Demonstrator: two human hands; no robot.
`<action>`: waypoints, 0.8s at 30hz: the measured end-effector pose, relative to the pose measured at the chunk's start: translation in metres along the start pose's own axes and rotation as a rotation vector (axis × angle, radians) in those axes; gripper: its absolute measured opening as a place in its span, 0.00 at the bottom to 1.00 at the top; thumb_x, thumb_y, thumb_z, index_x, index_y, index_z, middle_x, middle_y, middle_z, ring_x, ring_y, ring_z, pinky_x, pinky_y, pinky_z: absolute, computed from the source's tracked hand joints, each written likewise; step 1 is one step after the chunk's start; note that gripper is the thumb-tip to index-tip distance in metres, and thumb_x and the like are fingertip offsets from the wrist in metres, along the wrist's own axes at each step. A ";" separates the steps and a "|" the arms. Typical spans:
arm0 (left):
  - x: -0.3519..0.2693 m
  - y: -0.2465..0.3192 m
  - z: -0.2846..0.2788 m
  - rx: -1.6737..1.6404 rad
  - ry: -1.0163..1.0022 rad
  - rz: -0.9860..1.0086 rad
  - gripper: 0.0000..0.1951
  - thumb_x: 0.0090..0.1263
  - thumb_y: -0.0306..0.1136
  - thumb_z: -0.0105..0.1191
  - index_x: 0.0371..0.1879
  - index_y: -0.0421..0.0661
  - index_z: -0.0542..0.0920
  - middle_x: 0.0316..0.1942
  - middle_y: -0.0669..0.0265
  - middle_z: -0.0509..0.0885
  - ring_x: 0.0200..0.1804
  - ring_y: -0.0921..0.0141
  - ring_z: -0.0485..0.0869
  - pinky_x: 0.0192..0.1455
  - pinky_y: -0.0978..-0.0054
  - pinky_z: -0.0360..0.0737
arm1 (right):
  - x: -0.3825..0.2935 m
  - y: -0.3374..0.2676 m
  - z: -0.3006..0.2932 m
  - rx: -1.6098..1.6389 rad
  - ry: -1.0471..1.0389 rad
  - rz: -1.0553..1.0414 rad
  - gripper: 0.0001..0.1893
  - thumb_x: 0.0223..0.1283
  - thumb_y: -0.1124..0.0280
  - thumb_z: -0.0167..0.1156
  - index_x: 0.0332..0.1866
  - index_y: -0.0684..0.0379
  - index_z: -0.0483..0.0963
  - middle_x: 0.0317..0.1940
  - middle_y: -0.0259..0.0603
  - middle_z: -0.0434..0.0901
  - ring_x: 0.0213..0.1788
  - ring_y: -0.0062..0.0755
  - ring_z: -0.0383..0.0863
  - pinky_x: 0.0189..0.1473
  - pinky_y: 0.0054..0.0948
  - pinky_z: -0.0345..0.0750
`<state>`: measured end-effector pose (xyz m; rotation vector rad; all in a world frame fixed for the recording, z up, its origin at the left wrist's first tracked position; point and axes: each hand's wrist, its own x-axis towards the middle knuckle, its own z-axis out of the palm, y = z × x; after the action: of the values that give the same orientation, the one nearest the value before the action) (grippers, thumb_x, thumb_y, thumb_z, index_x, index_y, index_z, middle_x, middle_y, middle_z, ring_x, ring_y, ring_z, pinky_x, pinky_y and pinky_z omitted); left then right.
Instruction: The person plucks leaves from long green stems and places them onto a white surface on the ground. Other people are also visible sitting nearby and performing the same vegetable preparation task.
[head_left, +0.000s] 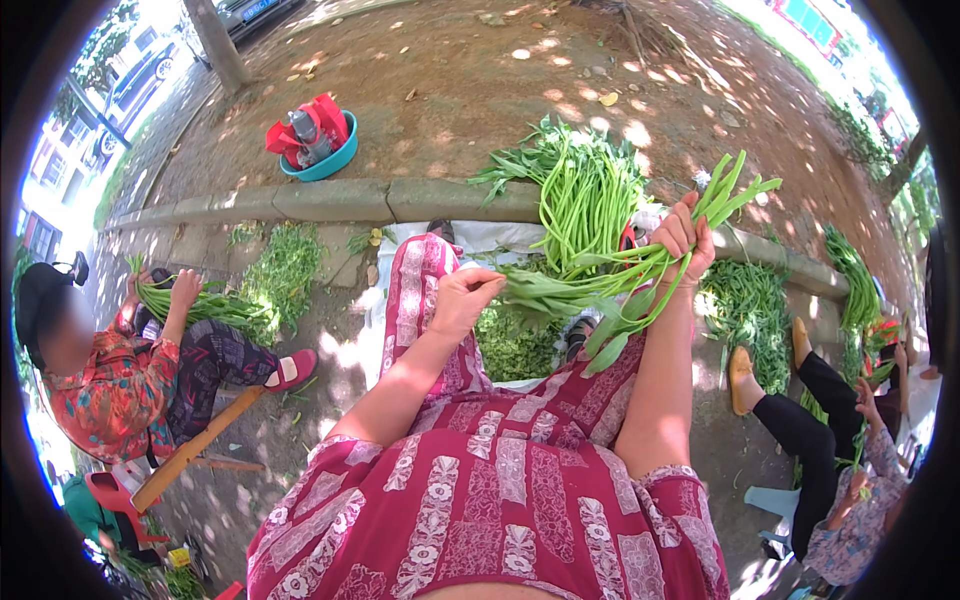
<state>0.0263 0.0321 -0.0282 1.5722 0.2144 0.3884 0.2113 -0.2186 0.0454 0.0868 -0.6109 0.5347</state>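
My right hand (686, 244) is closed around a bunch of long green leafy vegetable stems (630, 274); the cut ends stick out past it at the upper right. The leaves hang to the left and down. At their left tips, my left hand (469, 296) pinches with thumb and forefinger; what lies between the fingertips is too small to tell, perhaps a leaf tip. Beyond my hands a large pile of the same stems (589, 195) lies over the kerb. Loose picked leaves (521, 349) cover a white sheet (379, 300) between my legs.
A teal basin (330, 161) with red bags and a grey bottle stands beyond the stone kerb (337, 201). At left a person (112, 390) holds greens beside a wooden bench (199, 446). Another person (847, 487) sits at right, near a heap of leaves (750, 315).
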 end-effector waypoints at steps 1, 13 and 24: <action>0.004 0.000 0.004 0.046 0.010 0.050 0.05 0.58 0.24 0.57 0.32 0.40 0.82 0.23 0.69 0.79 0.25 0.79 0.75 0.28 0.84 0.71 | 0.000 0.001 0.000 0.008 -0.013 0.018 0.16 0.61 0.73 0.49 0.52 0.68 0.66 0.17 0.27 0.56 0.16 0.15 0.57 0.19 0.16 0.63; 0.028 -0.001 0.048 0.292 -0.189 -0.027 0.09 0.57 0.25 0.55 0.35 0.39 0.80 0.30 0.62 0.81 0.29 0.75 0.76 0.32 0.78 0.73 | -0.002 0.018 -0.003 -0.036 0.036 0.144 0.14 0.62 0.72 0.49 0.51 0.66 0.66 0.19 0.28 0.57 0.16 0.15 0.55 0.18 0.17 0.59; 0.009 0.057 0.086 0.118 -0.305 0.196 0.06 0.58 0.29 0.60 0.27 0.39 0.80 0.24 0.68 0.76 0.24 0.78 0.74 0.27 0.81 0.71 | 0.002 0.041 -0.004 -0.384 0.171 0.192 0.15 0.57 0.72 0.53 0.49 0.62 0.68 0.21 0.32 0.62 0.21 0.23 0.63 0.27 0.23 0.71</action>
<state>0.0612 -0.0464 0.0295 1.7516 -0.1565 0.2862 0.1946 -0.1817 0.0401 -0.3800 -0.5472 0.5944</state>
